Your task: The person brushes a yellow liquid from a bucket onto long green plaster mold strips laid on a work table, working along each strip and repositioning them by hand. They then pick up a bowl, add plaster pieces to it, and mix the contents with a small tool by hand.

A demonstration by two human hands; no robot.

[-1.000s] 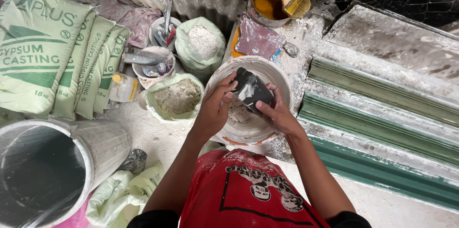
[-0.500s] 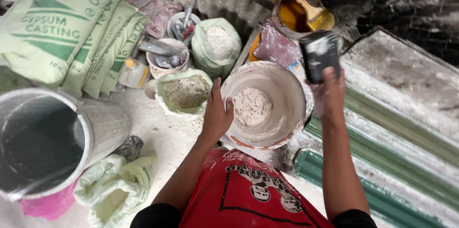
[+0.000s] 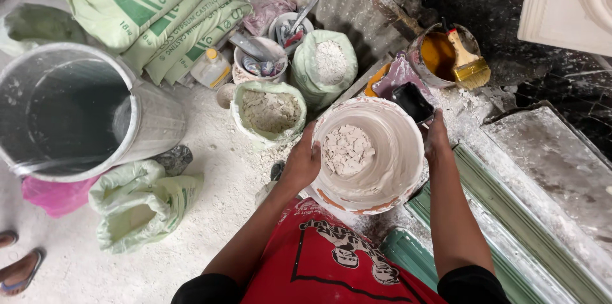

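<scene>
Crowding the bucket (image 3: 408,170): sacks (image 3: 166,17), bags (image 3: 271,109), paint tin (image 3: 440,55).

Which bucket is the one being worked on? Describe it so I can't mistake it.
Start at the big grey drum on the left, then go right past the open green sacks. The white bucket sits between the left hand and right hand. It alone holds broken white chips.
</scene>
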